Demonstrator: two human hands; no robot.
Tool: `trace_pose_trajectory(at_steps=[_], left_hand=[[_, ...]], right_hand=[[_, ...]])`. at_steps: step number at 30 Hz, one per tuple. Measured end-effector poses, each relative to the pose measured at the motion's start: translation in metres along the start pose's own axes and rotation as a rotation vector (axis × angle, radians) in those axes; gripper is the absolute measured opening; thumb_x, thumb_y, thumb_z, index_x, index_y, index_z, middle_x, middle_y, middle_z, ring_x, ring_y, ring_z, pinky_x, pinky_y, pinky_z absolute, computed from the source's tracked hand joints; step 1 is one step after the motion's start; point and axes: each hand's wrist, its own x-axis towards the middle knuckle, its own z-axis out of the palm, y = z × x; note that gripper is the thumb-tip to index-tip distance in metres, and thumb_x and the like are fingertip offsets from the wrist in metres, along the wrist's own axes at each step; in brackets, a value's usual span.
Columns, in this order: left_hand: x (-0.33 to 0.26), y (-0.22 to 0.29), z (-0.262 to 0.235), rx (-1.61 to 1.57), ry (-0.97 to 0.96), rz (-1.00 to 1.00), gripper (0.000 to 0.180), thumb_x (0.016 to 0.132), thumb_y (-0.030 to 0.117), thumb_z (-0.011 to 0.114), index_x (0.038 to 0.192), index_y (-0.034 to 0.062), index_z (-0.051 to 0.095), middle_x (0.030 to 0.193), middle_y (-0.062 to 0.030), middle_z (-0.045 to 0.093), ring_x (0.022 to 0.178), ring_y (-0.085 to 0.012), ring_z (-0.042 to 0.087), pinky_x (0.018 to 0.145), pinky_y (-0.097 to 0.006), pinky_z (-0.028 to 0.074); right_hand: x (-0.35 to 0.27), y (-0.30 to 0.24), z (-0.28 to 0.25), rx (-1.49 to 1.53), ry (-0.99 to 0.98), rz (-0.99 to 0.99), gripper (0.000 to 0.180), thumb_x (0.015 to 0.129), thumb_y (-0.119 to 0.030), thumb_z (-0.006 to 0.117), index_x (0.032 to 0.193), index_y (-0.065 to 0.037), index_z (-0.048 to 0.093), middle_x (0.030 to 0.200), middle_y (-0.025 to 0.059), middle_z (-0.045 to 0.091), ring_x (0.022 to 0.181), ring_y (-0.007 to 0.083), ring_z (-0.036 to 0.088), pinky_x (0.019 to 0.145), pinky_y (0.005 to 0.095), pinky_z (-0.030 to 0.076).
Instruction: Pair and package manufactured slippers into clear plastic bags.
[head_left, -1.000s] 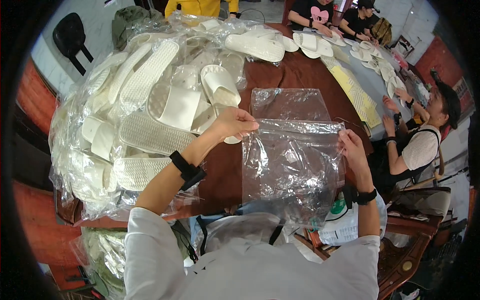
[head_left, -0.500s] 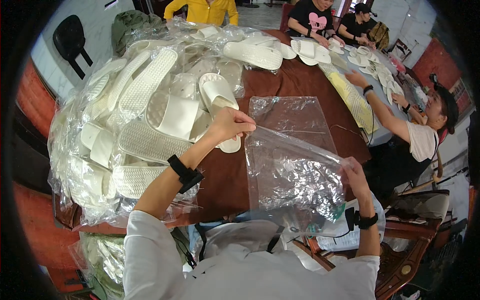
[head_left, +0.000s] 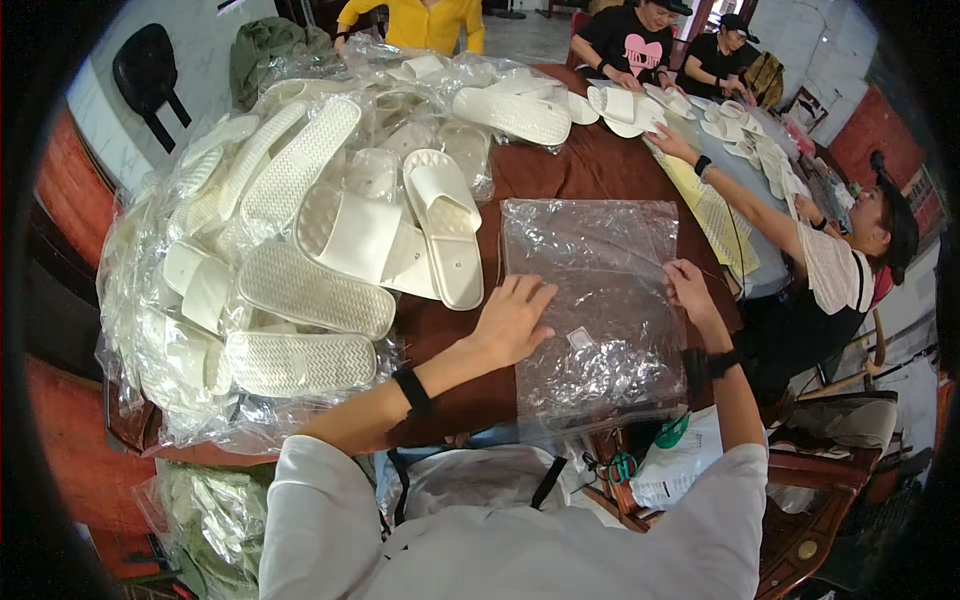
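Dark reddish-brown cloth is seen covering the long table (head_left: 570,170), at which several other people are seated along the far end and the right side. Most of the table's left half is taken up by a big heap of white slippers (head_left: 300,240), many of them wrapped in clear film, some shown sole up with a ribbed tread and some strap up. More white slippers (head_left: 620,105) are spread at the far end, near the seated people, and a yellowish sheet (head_left: 715,215) is laid along the right edge, where another person's arm (head_left: 740,195) is stretched out across it. A clear plastic bag (head_left: 600,300) is laid flat and crinkled on the cloth directly in front of the wearer, just to the right of the heap and reaching the near table edge. The left hand (head_left: 512,320) is pressed open, palm down with fingers spread, on the bag's left edge; a dark band is worn at that wrist. The right hand (head_left: 690,290) is rested on the bag's right edge with fingers loosely curled against the film, nothing being gripped; a dark wristwatch (head_left: 705,362) is worn on that arm.
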Motion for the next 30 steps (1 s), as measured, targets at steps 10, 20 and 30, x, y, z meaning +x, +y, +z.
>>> trace_pose_trajectory(at_steps=[10,20,30], left_hand=[[-0.017,-0.009,0.035,0.092,-0.237,-0.128,0.065,0.086,0.038,0.059,0.138,0.0061,0.037,0.142,-0.0209,0.031,0.128,-0.0402,0.029,0.104,-0.049,0.030],[-0.037,0.002,0.018,0.148,-0.252,-0.257,0.067,0.083,0.039,0.062,0.136,0.0054,0.040,0.141,-0.0205,0.034,0.129,-0.0390,0.031,0.104,-0.045,0.031],[-0.053,0.015,-0.068,-0.058,-0.060,-0.314,0.066,0.081,0.035,0.066,0.134,0.0045,0.041,0.132,-0.0256,0.041,0.122,-0.0411,0.038,0.103,-0.047,0.033]], right_hand=[[0.004,0.020,0.007,-0.771,0.201,-0.291,0.041,0.087,-0.032,0.061,0.107,0.002,0.052,0.102,0.0240,0.052,0.089,0.0368,0.055,0.080,0.0405,0.046],[0.008,0.006,0.035,-0.723,0.042,-0.297,0.045,0.083,-0.027,0.065,0.114,0.003,0.051,0.104,0.0213,0.051,0.090,0.0336,0.056,0.079,0.0392,0.047],[-0.094,-0.057,0.034,-0.722,-0.018,-0.439,0.054,0.085,-0.026,0.062,0.126,0.005,0.045,0.117,0.0255,0.049,0.110,0.0399,0.048,0.095,0.0421,0.039]])
